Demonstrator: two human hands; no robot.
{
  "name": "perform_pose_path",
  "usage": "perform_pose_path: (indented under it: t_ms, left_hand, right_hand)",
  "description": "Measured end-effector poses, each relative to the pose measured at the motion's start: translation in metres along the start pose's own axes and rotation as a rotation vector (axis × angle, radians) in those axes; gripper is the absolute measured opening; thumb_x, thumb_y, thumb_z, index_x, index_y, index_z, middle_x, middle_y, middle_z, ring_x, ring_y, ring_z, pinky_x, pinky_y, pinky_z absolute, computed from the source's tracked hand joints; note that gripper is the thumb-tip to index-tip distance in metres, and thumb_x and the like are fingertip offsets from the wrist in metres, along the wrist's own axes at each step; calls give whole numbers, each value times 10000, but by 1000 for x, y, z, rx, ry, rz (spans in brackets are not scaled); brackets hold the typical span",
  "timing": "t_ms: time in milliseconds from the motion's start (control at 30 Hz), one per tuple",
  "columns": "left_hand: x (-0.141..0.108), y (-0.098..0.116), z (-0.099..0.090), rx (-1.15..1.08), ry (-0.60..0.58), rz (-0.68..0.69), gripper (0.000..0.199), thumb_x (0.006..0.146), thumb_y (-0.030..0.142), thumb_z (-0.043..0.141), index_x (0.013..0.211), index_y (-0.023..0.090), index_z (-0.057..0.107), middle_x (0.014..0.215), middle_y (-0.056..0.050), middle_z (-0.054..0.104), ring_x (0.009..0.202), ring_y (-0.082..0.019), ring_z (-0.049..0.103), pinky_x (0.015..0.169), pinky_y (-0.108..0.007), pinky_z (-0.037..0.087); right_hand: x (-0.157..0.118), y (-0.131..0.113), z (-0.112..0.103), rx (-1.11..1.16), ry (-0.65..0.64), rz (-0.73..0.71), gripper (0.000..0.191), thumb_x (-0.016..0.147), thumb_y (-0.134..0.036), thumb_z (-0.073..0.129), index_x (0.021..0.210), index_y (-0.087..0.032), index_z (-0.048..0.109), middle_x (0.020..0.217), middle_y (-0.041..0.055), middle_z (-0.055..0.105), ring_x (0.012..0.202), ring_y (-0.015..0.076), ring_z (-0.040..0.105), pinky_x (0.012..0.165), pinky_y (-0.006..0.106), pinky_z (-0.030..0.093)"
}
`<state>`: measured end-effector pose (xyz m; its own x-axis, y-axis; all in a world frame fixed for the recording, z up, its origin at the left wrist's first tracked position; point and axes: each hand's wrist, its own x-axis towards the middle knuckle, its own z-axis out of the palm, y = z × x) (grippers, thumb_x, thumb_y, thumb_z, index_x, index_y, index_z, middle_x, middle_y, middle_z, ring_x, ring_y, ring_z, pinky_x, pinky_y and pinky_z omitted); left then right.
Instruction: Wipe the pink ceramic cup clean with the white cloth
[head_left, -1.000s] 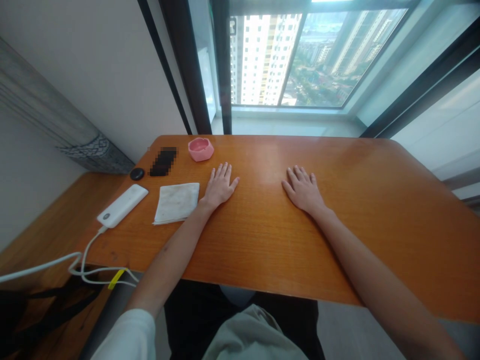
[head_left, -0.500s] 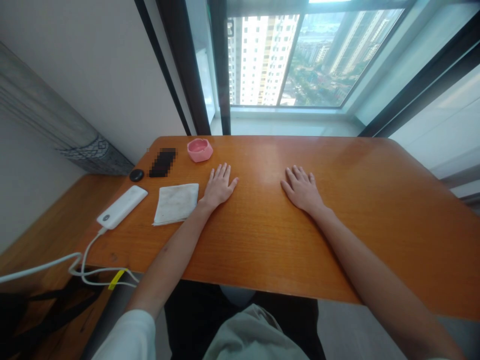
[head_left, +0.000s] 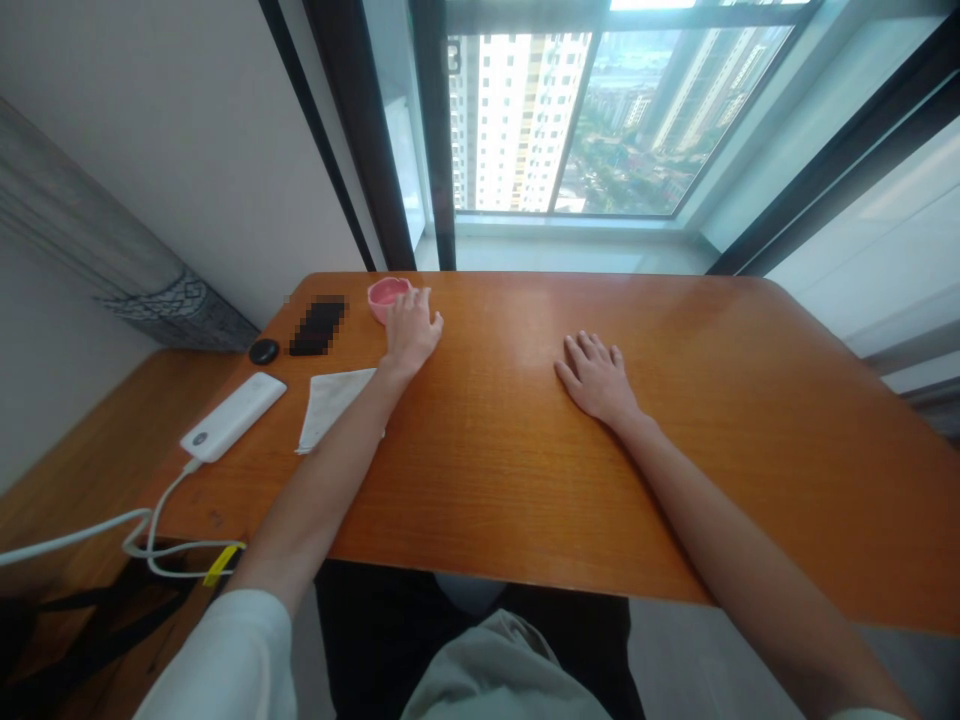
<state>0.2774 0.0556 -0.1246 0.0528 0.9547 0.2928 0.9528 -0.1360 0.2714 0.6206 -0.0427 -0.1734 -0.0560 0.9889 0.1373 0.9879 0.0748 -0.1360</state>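
Observation:
My left hand [head_left: 410, 332] reaches to the right side of a small pink faceted bowl [head_left: 381, 293], which looks like an ashtray, near the table's far edge. Its fingers are apart and cover part of the bowl; whether they touch it I cannot tell. Flat on the brown wooden table [head_left: 480, 460] lies my right hand [head_left: 598, 380], fingers spread, holding nothing. A folded white cloth [head_left: 324, 402] is partly hidden under my left forearm.
Along the left side are a round black object [head_left: 263, 351], a dark pixelated item [head_left: 319, 326] and a white power-bank-like device [head_left: 234, 415] with a white cable [head_left: 161, 508] hanging over the edge. A window [head_left: 562, 120] stands beyond the table.
My left hand has moved forward and left, from the tabletop beside the cloth to the pink bowl. The forearm now covers more of the cloth. My right hand stays in place.

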Motion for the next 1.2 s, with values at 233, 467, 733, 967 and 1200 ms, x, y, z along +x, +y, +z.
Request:
perform_pose_path:
  t_ms: [233,467,733,967,1200]
  left_hand:
    - [34,-38,-14,67,-91,-103,546,1169,545,501,1266,38,678,1341,-218,768,1349,-343,654,1162,-634,558]
    - [-61,47,-16,84,-196,145,333,1161,398,522,1242,156,736,1322,-179,784,1246,-344,739,1094,-537,584]
    - [-139,121,-22,-25,-223,401,310,1142,428,538,1296,218,705,1363,-164,768,1319,-345,704,1186,-537,548]
    - [-124,-34,-51,16,-23,-17,658,1158,568,325,1665,172,464,1799,-164,434,1718,-374,333,1429,-621,241]
    - [-172,-82,-26,130,-319,-1,825,1146,562,357,1775,34,271,1884,-213,178,1783,-375,113,1461,-530,15]
  right_hand:
    - [2,-1,2,7,46,0,716,1131,-561,286,1690,-153,472,1790,220,441,1684,396,364,1355,682,261]
    - [2,-4,0,13,36,7,725,1133,-550,285,1688,-120,468,1799,231,422,1688,408,357,1364,679,244]
    - [2,-1,0,17,10,9,737,1144,-559,267,1713,-120,431,1822,214,388,1703,394,340,1378,666,237]
    - [1,-4,-2,30,8,14,719,1143,-540,280,1706,-120,437,1820,224,387,1707,392,326,1378,667,217]
    - [0,-9,-6,37,1,8,723,1145,-496,299,1708,-60,428,1814,265,371,1704,438,317,1373,690,199]
